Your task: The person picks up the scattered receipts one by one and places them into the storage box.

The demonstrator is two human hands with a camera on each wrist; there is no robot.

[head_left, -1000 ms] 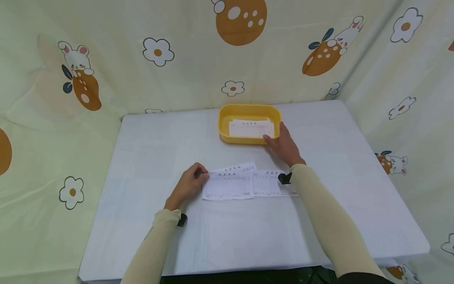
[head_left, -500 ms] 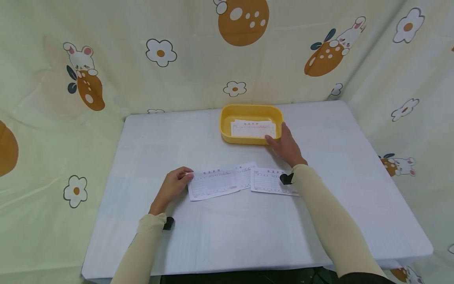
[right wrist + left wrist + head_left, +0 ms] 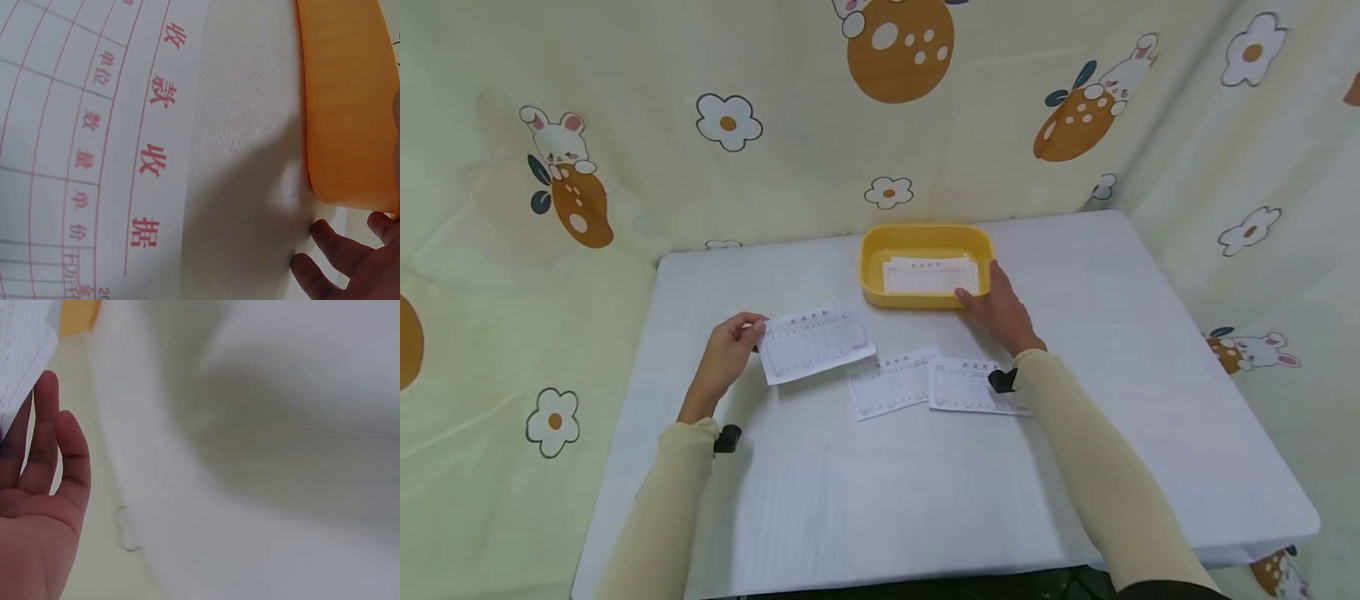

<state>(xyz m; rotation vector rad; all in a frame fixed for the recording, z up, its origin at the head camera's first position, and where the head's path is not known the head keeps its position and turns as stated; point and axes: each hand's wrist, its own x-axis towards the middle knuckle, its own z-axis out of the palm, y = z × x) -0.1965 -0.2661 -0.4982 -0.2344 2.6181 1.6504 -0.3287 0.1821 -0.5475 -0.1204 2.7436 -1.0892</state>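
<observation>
A printed receipt slip (image 3: 816,343) is pinched at its left end by my left hand (image 3: 721,360), tilted and raised over the table. In the left wrist view, part of that slip shows beside the fingers (image 3: 74,450). My right hand (image 3: 1002,313) grips the near right corner of a yellow plastic tray (image 3: 910,301), thumb at the front rim. Inside the tray lie more receipt slips (image 3: 930,276) with reddish print. Two slips lie on the table: one at an angle (image 3: 891,383), and a receipt (image 3: 972,387) partly hidden by my right wrist.
A white-covered table (image 3: 880,500) bears everything. Behind and beside it hangs a pale curtain (image 3: 805,167) printed with rabbits and flowers. Below my right wrist, close to the camera, a receipt's red-lettered heading (image 3: 150,159) shows in the right wrist view.
My left hand has drawn the top slip leftward off the others and lifted it, uncovering the slip beneath. The right hand has stayed at the tray.
</observation>
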